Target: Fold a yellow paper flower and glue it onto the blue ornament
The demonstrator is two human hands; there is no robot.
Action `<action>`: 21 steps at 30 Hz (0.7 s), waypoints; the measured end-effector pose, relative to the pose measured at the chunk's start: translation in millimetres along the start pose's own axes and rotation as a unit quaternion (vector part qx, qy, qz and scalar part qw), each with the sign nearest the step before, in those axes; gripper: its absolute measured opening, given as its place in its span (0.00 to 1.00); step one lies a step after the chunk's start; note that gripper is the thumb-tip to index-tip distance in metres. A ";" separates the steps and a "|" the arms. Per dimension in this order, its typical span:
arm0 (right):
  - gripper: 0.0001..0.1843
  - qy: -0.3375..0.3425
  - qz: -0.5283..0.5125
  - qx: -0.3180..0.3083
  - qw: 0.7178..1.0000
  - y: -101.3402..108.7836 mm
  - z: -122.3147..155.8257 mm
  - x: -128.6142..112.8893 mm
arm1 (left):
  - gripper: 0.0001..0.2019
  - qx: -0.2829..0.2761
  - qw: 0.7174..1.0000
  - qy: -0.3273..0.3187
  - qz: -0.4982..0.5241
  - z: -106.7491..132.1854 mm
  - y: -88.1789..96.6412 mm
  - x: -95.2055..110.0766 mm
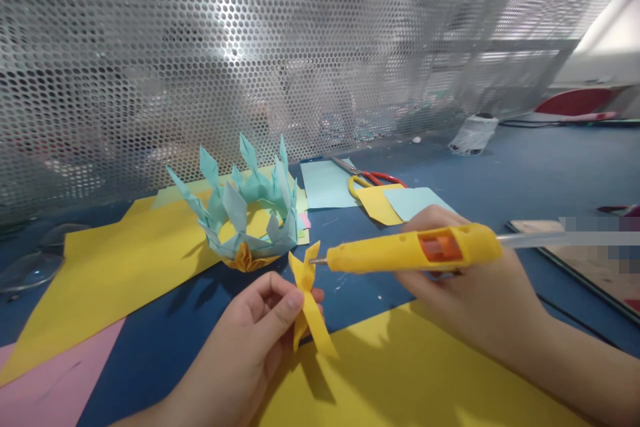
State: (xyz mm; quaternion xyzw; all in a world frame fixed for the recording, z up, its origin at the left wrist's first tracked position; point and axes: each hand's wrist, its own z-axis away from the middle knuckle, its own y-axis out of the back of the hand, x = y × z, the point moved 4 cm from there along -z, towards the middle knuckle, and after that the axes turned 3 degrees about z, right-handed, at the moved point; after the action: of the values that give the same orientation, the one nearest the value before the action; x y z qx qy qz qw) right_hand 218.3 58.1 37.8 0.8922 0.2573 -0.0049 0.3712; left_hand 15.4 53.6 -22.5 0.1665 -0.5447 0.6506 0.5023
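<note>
Between thumb and fingers, my left hand (255,333) pinches a yellow paper bow (311,317) with its strips pointing up and down. My right hand (470,300) is closed around a yellow hot glue gun (370,253), whose clear glue stick (535,239) juts out at the back. The gun's metal nozzle is at the upper part of the bow; whether it touches cannot be made out. Just beyond my left hand stands a light-blue folded paper crown (235,210) with upright points and an orange-gold folded piece (245,258) at its front.
Scissors (373,177) with red and yellow handles rest on light-blue sheets (325,187). Large yellow sheets (100,280) lie on the blue table (165,327), with pink paper (65,380) at left. Glasses (35,270) sit far left. A perforated metal screen (200,67) closes off the back.
</note>
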 end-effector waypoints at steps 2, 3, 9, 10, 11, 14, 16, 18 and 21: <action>0.09 0.005 -0.002 0.004 1.000 1.1 -0.2 -0.9 | 0.13 -0.001 1.000 -0.001 0.000 -0.2 0.7 -0.3; 0.10 0.004 0.000 0.010 1.000 1.9 -0.3 -0.7 | 0.12 -0.001 1.000 0.000 0.000 -0.3 1.4 -0.6; 0.09 -0.015 0.015 0.045 0.999 5.8 -0.8 2.6 | 0.11 0.002 1.000 0.004 -0.006 1.0 3.7 0.0; 0.09 -0.012 0.015 0.040 0.999 5.4 -0.9 1.7 | 0.11 -0.001 1.000 0.000 -0.006 1.2 2.7 0.6; 0.09 -0.008 0.013 0.033 0.999 4.5 -1.0 0.3 | 0.12 -0.003 1.000 -0.002 -0.005 1.3 1.5 1.1; 0.10 0.004 0.005 0.013 1.000 1.3 -0.7 -3.6 | 0.14 -0.002 1.000 -0.005 -0.002 1.3 -0.7 2.2; 0.10 0.008 -0.001 0.010 1.000 0.1 -0.7 -4.4 | 0.14 0.000 1.000 -0.003 -0.005 0.8 -0.6 2.1; 0.09 0.006 -0.001 0.020 1.000 0.8 -1.1 -3.4 | 0.13 -0.005 1.000 -0.004 -0.001 0.3 0.3 1.9; 0.08 -0.005 0.010 0.036 0.999 3.4 -1.9 -0.5 | 0.12 0.001 1.000 0.002 0.004 0.2 2.5 0.9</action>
State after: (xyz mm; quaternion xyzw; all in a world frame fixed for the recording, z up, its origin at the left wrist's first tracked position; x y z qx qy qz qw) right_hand 219.1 57.1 41.6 0.9075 0.2460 -0.0152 0.3401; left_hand 12.9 54.1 -23.1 0.1632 -0.5438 0.6535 0.5006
